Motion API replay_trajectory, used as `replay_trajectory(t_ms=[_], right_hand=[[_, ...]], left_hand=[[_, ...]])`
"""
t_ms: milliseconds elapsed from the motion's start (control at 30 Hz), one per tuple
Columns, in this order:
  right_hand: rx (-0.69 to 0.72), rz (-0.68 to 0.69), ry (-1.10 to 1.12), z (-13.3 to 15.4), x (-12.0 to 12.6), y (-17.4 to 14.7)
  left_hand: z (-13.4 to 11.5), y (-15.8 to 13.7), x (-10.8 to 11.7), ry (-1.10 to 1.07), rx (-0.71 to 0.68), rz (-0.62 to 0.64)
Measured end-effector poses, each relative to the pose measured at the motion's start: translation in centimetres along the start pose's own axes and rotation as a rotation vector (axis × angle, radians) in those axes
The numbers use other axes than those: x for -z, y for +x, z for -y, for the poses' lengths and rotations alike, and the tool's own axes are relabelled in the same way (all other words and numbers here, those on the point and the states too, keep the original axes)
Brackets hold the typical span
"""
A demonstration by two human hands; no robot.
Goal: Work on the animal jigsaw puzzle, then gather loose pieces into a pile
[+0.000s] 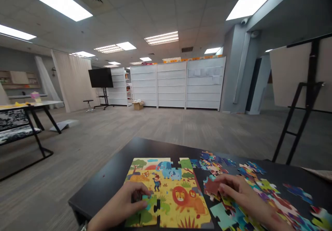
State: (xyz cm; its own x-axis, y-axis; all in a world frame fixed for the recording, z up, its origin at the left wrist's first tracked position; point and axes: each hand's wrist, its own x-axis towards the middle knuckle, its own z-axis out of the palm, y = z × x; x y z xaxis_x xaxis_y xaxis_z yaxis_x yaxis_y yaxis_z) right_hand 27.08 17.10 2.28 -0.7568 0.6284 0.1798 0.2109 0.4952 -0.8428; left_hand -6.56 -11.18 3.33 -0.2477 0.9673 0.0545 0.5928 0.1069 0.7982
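A mostly joined jigsaw puzzle [178, 186] with lions, elephants and a small figure lies on the black table. Narrow dark gaps show at its top edge and in its lower left part. My left hand [129, 200] is over the lower left corner, its fingers curled and thumb closed against a green puzzle piece [150, 201]. To the right of the puzzle, my right hand [240, 191] pinches a reddish-brown puzzle piece [211, 186] at the edge of a loose heap. Beneath that hand lies a pale teal piece [223, 215].
Many loose puzzle pieces [280, 205] spread over the right side of the black table [103, 189]. An easel-like stand [298, 120] rises beyond the table on the right. Farther off are white shelves [171, 85], a screen on a stand [100, 78] and another table [46, 103].
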Motion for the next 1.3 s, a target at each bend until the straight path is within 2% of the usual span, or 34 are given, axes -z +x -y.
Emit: replay_trajectory(t_ms=[167, 400, 600, 767, 900, 1033, 1200, 1300], right_hand=[[-0.016, 0.036, -0.049, -0.3, 0.4, 0.0], [-0.019, 0.026, -0.099, 0.2, 0.4, 0.1], [0.001, -0.031, -0.129, 0.5, 0.3, -0.1], [0.028, 0.05, -0.081, 1.5, 0.2, -0.3], [0.057, 0.072, -0.088, 2.6, 0.2, -0.5], [0.029, 0.06, -0.097, 4.0, 0.1, -0.9], [0.04, 0.064, -0.157, 4.2, 0.1, -0.8], [0.087, 0.069, -0.165, 3.5, 0.2, -0.4]], left_hand=[[-1.3, 0.3, -0.6, 0.223, -0.034, 0.046], [-2.4, 0.2, -0.7, 0.281, -0.185, 0.041], [-3.6, -0.7, -0.7, 0.31, -0.222, 0.034], [-4.2, -0.5, -0.8, 0.355, -0.231, 0.159], [-3.7, -0.1, -0.6, 0.357, -0.318, 0.039], [-3.0, 0.2, -1.1, 0.407, -0.313, 0.119], [-3.3, 0.6, -1.3, 0.349, -0.39, -0.01], [-3.4, 1.0, -0.9, 0.365, -0.391, -0.026]])
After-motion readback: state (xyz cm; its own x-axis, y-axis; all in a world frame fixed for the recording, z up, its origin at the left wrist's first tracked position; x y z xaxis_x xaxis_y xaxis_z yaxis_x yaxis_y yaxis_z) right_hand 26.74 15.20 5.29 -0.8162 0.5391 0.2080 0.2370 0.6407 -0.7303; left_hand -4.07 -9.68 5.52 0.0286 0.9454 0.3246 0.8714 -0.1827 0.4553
